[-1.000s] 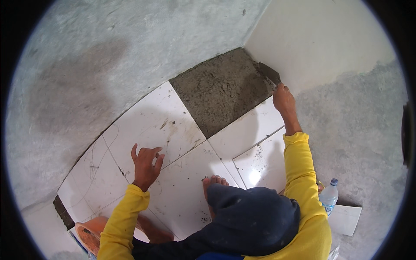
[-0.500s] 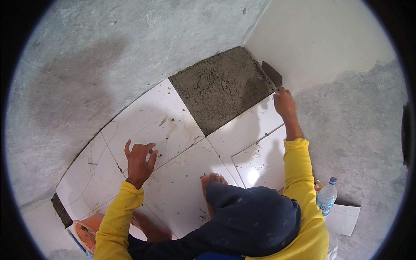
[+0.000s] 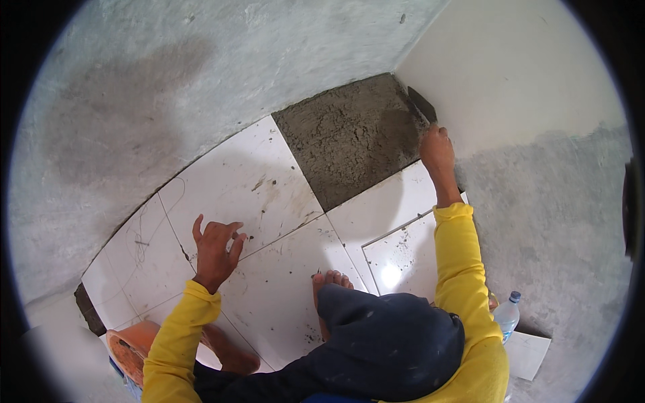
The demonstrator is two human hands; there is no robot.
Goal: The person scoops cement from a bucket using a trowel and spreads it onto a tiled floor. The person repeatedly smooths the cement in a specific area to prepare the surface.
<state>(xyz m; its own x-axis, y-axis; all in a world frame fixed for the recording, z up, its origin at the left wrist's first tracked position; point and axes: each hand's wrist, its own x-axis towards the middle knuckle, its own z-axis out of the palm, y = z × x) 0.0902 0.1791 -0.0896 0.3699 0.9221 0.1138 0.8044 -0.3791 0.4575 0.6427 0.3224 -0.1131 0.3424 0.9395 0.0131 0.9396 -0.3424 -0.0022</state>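
Observation:
My right hand is closed round the handle of a pointed trowel. Its dark blade stands at the right edge of a bed of wet grey mortar, close against the pale wall. My left hand is over a white floor tile, with fingers spread and the thumb near the index finger. No tool shows in it. Bits of mortar dot the tiles around it.
Walls meet at the mortar's far corner. A loose tile lies on others at right. An orange bucket stands by my left forearm, a plastic bottle beyond my right arm. Thin string lies at left.
The trowel and my right hand have shifted slightly along the mortar's right edge, and the blade's angle has changed a little. My left hand stays in place. The view has moved slightly.

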